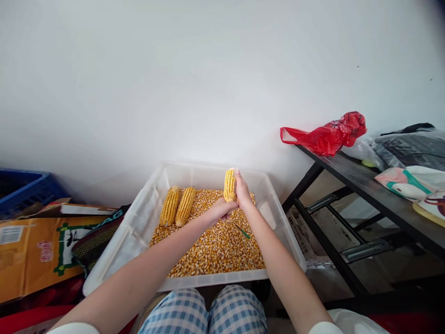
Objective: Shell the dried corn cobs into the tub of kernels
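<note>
Over the translucent bin (222,279), the left hand (221,208) and right hand (243,190) were together, clamped on an upright corn ear (229,184). Two other ears (185,207) lay side by side on loose kernels (222,246) in the bin's left part. Right of the bin, a red bag (333,136) lay on a dark surface (368,183).

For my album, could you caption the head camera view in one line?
Left hand and right hand grip a cob over a bin of kernels, where two more cobs lie.

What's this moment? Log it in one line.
left grip: lower end of corn ear | right grip: its side | two more ears: on corn kernels in translucent bin
</note>
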{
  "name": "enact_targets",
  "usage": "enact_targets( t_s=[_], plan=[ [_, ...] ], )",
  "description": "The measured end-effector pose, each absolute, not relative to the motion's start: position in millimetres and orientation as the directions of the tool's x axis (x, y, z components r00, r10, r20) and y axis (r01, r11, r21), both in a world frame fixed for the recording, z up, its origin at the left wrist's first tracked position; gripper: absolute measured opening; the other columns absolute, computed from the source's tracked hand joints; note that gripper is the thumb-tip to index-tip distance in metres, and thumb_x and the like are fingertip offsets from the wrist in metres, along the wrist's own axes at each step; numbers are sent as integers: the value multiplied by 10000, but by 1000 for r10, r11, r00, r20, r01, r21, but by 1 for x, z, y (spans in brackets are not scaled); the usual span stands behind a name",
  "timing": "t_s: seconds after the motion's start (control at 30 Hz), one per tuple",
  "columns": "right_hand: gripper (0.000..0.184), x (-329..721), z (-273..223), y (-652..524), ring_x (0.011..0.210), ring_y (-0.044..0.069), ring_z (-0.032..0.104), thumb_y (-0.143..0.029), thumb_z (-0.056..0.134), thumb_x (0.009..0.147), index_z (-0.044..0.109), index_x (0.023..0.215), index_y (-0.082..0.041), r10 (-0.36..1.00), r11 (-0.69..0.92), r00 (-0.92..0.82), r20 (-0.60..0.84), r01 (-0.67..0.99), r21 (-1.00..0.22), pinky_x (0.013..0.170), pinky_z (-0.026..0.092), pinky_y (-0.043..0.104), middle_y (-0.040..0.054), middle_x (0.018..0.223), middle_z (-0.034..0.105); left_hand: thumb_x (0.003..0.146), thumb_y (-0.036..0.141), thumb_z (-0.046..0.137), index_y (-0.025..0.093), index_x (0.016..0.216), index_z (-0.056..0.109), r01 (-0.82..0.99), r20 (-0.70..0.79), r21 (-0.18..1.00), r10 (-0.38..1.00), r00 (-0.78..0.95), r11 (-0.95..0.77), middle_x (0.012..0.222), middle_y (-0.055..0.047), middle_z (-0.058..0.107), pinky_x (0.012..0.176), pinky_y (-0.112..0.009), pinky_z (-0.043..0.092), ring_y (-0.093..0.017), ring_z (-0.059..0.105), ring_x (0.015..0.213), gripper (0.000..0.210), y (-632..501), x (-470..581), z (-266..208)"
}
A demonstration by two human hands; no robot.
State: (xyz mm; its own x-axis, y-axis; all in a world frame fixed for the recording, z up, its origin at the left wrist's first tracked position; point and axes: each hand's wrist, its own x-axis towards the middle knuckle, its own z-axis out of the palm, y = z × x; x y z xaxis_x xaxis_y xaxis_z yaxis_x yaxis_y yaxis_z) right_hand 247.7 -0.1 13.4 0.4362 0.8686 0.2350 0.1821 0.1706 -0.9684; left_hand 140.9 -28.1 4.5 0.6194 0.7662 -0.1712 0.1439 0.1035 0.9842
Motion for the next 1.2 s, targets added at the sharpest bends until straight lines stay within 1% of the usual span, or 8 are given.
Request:
enact_targets(
  t_s=[0.13,0.3,0.43,0.57,0.77,1.0,1.1,1.2],
  plan=[
    [457,244,12,0,754,175,568,-579,314,813,586,877,-218,865,153,432,256,257,-954,697,416,269,19,786,632,661,249,523,159,610,489,143,-191,981,748,636,128,353,25,475,310,-194,309,-92,399,287,109,-29,142,2],
    [441,248,9,1,731,175,561,-510,264,846,567,751,-203,825,77,509,246,330,-941,693,409,267,31,747,624,675,264,512,153,594,492,143,-218,976,731,647,165,356,1,502,308,-197,314,-97,409,283,139,-31,144,-1],
    [458,245,7,0,689,161,566,-575,304,816,576,847,-208,882,114,406,240,311,-944,642,415,249,13,750,623,660,240,512,154,615,490,158,-222,975,761,610,157,345,18,484,302,-190,304,-92,398,281,99,-27,144,-3],
    [452,240,9,-2,680,162,569,-580,309,819,563,863,-208,878,51,421,226,388,-920,611,410,243,18,737,616,653,241,524,160,623,484,183,-221,973,785,578,139,332,46,441,301,-178,297,-85,394,287,95,-27,144,-1],
    [461,244,17,-3,811,206,578,-484,236,871,567,762,-182,821,-65,530,212,457,-887,748,408,300,91,816,635,655,250,534,167,609,463,194,-228,971,783,578,140,340,47,439,291,-180,281,-84,388,289,119,-31,145,3],
    [472,238,10,-2,797,159,593,-574,318,823,562,994,-209,940,152,275,204,200,-968,709,445,261,27,882,645,666,282,542,174,591,438,96,-196,980,819,539,172,333,75,382,283,-172,228,-56,326,264,167,-20,141,6],
    [433,235,9,-2,829,155,586,-550,342,822,567,971,-211,931,189,288,224,144,-971,728,443,259,31,927,638,671,292,545,174,579,434,74,-166,986,821,547,150,330,73,382,281,-170,216,-52,319,263,186,-18,139,6],
    [430,233,13,-5,752,152,582,-562,349,811,570,900,-204,933,184,294,206,103,-978,656,446,251,28,852,635,677,281,527,173,577,440,86,-161,987,820,549,136,328,67,392,280,-171,225,-54,317,266,171,-19,139,5]
  ],
)
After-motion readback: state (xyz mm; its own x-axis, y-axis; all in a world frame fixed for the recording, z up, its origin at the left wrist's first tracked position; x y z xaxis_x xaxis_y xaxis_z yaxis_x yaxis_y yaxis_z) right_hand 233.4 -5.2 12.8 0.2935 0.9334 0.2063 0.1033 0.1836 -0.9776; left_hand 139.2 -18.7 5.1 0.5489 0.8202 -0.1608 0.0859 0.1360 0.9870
